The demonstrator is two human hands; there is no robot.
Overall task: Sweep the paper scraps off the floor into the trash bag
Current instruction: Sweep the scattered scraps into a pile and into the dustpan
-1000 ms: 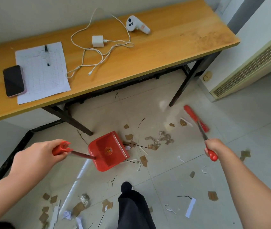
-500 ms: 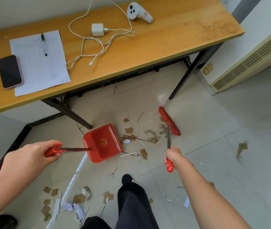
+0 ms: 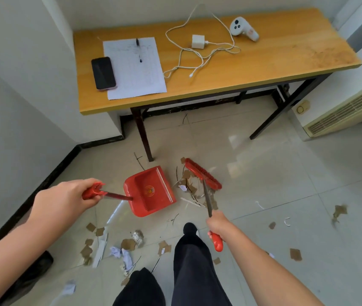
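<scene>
My left hand (image 3: 69,195) grips the red handle of a red dustpan (image 3: 149,191) that sits on the tiled floor with its open lip facing right. My right hand (image 3: 217,224) grips the red-ended handle of a red broom (image 3: 203,176). The broom's head rests just right of the dustpan's lip, with a small heap of brown and white paper scraps (image 3: 189,186) between them. More scraps (image 3: 129,245) lie near my feet at the lower left. Others (image 3: 295,253) are scattered to the right. A dark trash bag (image 3: 32,277) shows at the lower left, partly behind my left arm.
A wooden table (image 3: 253,69) on black legs (image 3: 143,138) stands just beyond the dustpan, holding a phone, a paper sheet with a pen, a charger with cable and a white controller. A white wall (image 3: 10,107) runs on the left. A cream heater unit (image 3: 347,111) stands at right.
The broom head has swept left toward the dustpan, pushing scraps into a heap at its lip. My right hand drew in closer to my body. The view shifted left.
</scene>
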